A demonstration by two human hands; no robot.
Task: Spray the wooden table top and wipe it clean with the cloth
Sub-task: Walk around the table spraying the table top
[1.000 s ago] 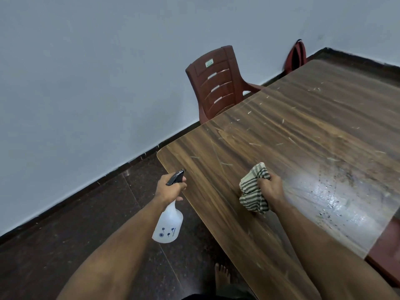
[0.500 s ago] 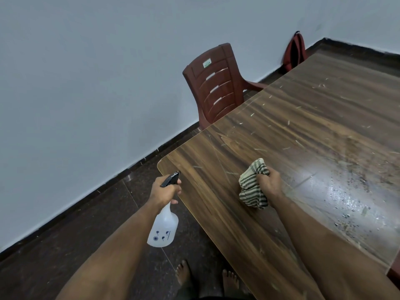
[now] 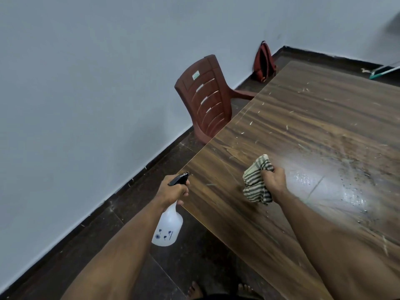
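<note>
The wooden table top point(image 3: 303, 131) fills the right half of the view, littered with pale flecks and dark specks, with a wet shiny patch near its right side. My left hand point(image 3: 173, 190) grips the neck of a white spray bottle point(image 3: 167, 227) with a black nozzle, held just off the table's near left corner and pointing over the table. My right hand point(image 3: 273, 182) grips a bunched green-and-cream striped cloth point(image 3: 256, 180) that rests on the table surface.
A red-brown plastic chair point(image 3: 205, 98) stands against the table's left edge by the grey wall. A red backpack point(image 3: 263, 61) leans on the wall further back. A teal object point(image 3: 383, 72) lies on the dark floor at the far right. My bare feet show below.
The view has shifted slightly. Both hands keep their grips, and the cloth stays near the same spot on the table.
</note>
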